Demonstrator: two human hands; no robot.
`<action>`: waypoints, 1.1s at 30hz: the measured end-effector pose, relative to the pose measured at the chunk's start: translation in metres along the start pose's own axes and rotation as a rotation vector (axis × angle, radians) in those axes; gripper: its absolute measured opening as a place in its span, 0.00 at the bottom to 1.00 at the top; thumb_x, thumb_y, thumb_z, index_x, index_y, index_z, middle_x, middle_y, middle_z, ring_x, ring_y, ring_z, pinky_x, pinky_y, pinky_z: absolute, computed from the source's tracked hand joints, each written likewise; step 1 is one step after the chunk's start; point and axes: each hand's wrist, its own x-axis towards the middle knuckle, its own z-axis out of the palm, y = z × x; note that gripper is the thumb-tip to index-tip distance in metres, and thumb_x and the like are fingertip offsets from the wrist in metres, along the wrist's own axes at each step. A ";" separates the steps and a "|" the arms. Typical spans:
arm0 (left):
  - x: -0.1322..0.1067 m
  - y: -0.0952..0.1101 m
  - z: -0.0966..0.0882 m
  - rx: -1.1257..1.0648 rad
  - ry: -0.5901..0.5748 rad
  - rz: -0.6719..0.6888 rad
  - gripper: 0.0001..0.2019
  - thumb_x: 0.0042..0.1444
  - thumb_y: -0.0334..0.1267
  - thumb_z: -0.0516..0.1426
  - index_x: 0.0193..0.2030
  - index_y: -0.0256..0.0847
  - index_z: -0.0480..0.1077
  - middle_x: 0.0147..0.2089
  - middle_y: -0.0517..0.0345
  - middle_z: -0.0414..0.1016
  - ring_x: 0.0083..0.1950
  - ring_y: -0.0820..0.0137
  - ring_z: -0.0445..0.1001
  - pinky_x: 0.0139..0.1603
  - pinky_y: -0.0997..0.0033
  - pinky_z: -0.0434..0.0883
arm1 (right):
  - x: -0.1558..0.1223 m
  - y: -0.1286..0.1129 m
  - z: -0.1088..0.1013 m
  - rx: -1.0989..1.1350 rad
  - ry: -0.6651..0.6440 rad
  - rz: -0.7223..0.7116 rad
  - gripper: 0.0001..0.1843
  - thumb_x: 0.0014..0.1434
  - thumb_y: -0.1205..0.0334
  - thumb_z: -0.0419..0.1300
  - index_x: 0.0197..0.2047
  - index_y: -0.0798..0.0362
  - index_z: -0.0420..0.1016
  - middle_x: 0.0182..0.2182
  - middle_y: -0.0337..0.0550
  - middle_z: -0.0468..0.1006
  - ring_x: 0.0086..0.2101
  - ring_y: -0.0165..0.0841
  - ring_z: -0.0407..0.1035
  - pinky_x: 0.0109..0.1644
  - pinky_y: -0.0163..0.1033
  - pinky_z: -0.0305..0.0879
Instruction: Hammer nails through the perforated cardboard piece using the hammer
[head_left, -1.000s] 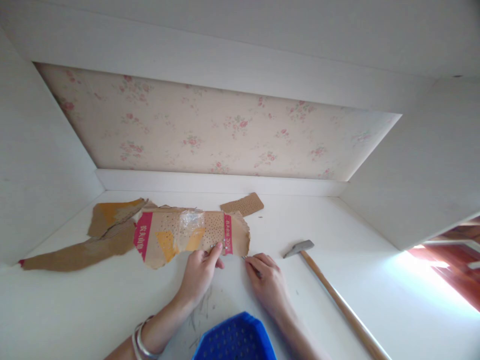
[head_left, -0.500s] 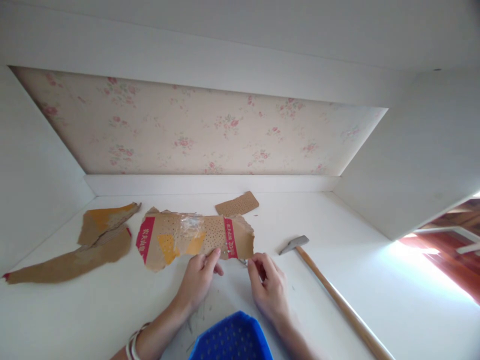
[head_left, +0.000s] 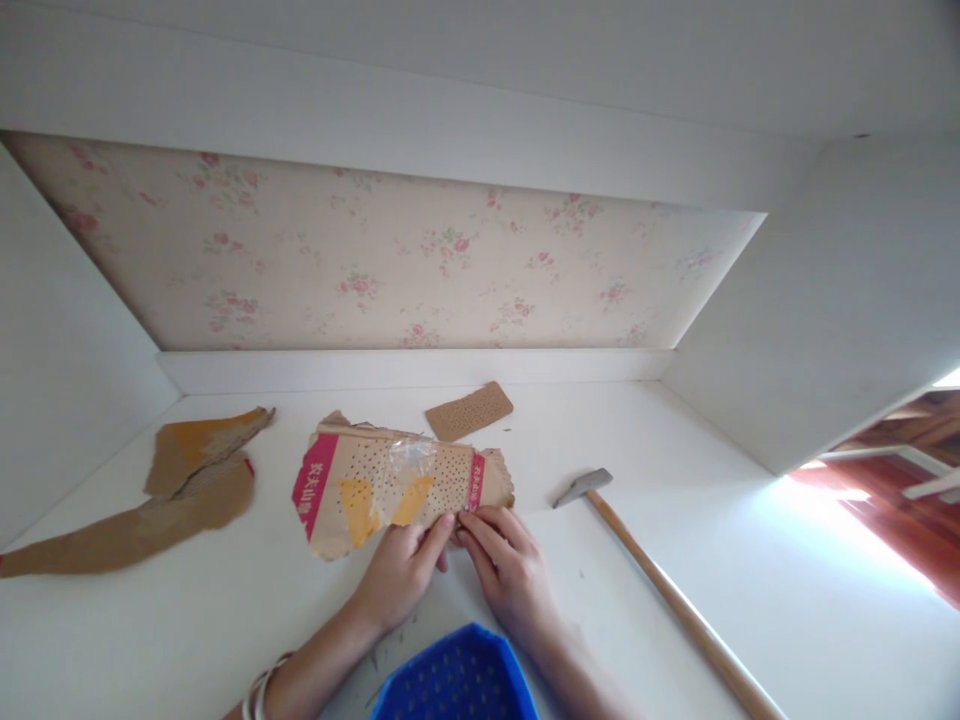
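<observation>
A torn piece of brown cardboard [head_left: 375,485] with red bands, yellow patches, many small holes and a strip of clear tape lies on the white surface [head_left: 675,480]. My left hand [head_left: 401,572] rests at its near edge, fingers curled, fingertips pressing on the cardboard. My right hand [head_left: 506,570] is close beside it, fingers bent and pinched at the cardboard's right near corner. What the fingertips hold, if anything, is too small to make out.
A hammer [head_left: 652,585] with a long wooden handle lies to the right. Torn cardboard scraps [head_left: 172,490] lie at the left, a small perforated piece [head_left: 469,410] behind. A blue perforated basket [head_left: 454,680] sits at the bottom. Floral wallpaper [head_left: 375,260] backs the white alcove.
The cardboard has shifted a little to the right and nearer. My right hand has moved left until it meets the left hand at the cardboard's edge.
</observation>
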 end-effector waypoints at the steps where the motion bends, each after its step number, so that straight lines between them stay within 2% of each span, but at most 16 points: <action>1: 0.000 0.000 0.000 0.009 -0.017 0.002 0.26 0.64 0.53 0.48 0.19 0.42 0.69 0.22 0.57 0.74 0.32 0.65 0.75 0.39 0.70 0.64 | -0.001 0.001 0.000 0.003 -0.005 -0.003 0.14 0.67 0.67 0.54 0.52 0.48 0.76 0.41 0.47 0.77 0.40 0.36 0.72 0.44 0.41 0.72; 7: -0.001 -0.002 0.002 0.068 -0.035 0.048 0.27 0.65 0.53 0.46 0.20 0.42 0.70 0.24 0.56 0.75 0.34 0.64 0.76 0.41 0.70 0.64 | -0.003 0.001 0.000 -0.014 -0.075 0.003 0.13 0.68 0.69 0.51 0.47 0.48 0.75 0.39 0.45 0.76 0.39 0.36 0.70 0.43 0.41 0.70; 13: -0.003 -0.007 0.004 0.182 -0.080 -0.090 0.27 0.61 0.59 0.48 0.22 0.42 0.72 0.24 0.53 0.77 0.31 0.61 0.77 0.34 0.69 0.63 | -0.002 0.001 0.006 -0.088 -0.140 0.042 0.09 0.70 0.66 0.48 0.43 0.51 0.69 0.39 0.47 0.73 0.39 0.37 0.68 0.43 0.42 0.69; 16: -0.001 -0.007 0.006 0.189 -0.049 -0.051 0.28 0.62 0.58 0.47 0.21 0.42 0.72 0.23 0.54 0.77 0.31 0.62 0.77 0.35 0.69 0.64 | -0.002 0.000 0.005 -0.095 -0.157 0.058 0.10 0.71 0.65 0.47 0.41 0.51 0.68 0.38 0.45 0.72 0.38 0.36 0.67 0.43 0.42 0.70; 19: 0.001 -0.006 0.008 0.202 0.000 -0.027 0.27 0.64 0.54 0.46 0.21 0.42 0.72 0.23 0.54 0.77 0.30 0.63 0.77 0.35 0.69 0.64 | -0.002 -0.003 0.004 -0.111 -0.162 0.029 0.10 0.71 0.65 0.47 0.43 0.51 0.68 0.39 0.45 0.72 0.39 0.37 0.68 0.44 0.42 0.70; 22: 0.004 -0.004 0.005 0.230 0.060 -0.100 0.26 0.63 0.54 0.47 0.23 0.42 0.74 0.21 0.55 0.76 0.29 0.61 0.77 0.34 0.68 0.64 | -0.003 -0.003 0.002 -0.104 -0.096 -0.013 0.09 0.70 0.67 0.47 0.48 0.50 0.67 0.42 0.46 0.72 0.41 0.36 0.68 0.45 0.41 0.70; 24: 0.007 -0.005 0.001 0.175 0.153 -0.163 0.27 0.62 0.56 0.47 0.23 0.42 0.75 0.20 0.55 0.75 0.28 0.61 0.76 0.35 0.66 0.64 | -0.004 -0.001 0.000 -0.079 0.035 0.008 0.09 0.70 0.68 0.47 0.47 0.50 0.66 0.41 0.46 0.71 0.41 0.35 0.68 0.45 0.39 0.69; 26: 0.010 -0.007 -0.004 0.067 0.276 -0.207 0.28 0.61 0.59 0.47 0.25 0.41 0.76 0.19 0.56 0.74 0.26 0.62 0.74 0.33 0.66 0.64 | -0.002 0.002 -0.004 -0.063 0.204 0.093 0.07 0.70 0.67 0.48 0.44 0.49 0.65 0.39 0.44 0.70 0.39 0.34 0.67 0.44 0.38 0.68; 28: 0.014 -0.011 -0.009 -0.066 0.375 -0.216 0.27 0.60 0.60 0.49 0.29 0.40 0.76 0.18 0.58 0.72 0.25 0.63 0.72 0.31 0.67 0.63 | 0.000 0.007 -0.008 -0.073 0.303 0.201 0.06 0.69 0.66 0.49 0.41 0.49 0.65 0.36 0.42 0.69 0.37 0.34 0.67 0.43 0.38 0.67; 30: 0.017 -0.015 -0.012 -0.184 0.427 -0.199 0.25 0.58 0.60 0.52 0.32 0.39 0.76 0.17 0.60 0.70 0.24 0.65 0.70 0.29 0.69 0.62 | 0.003 0.013 -0.010 -0.104 0.300 0.274 0.06 0.69 0.63 0.49 0.40 0.50 0.65 0.36 0.42 0.70 0.36 0.34 0.67 0.42 0.39 0.67; 33: 0.019 -0.020 -0.013 -0.293 0.479 -0.191 0.24 0.57 0.59 0.54 0.30 0.39 0.76 0.15 0.61 0.68 0.22 0.68 0.67 0.29 0.70 0.62 | 0.005 0.021 -0.009 -0.161 0.206 0.331 0.08 0.69 0.61 0.48 0.39 0.51 0.66 0.36 0.44 0.71 0.37 0.35 0.68 0.42 0.40 0.67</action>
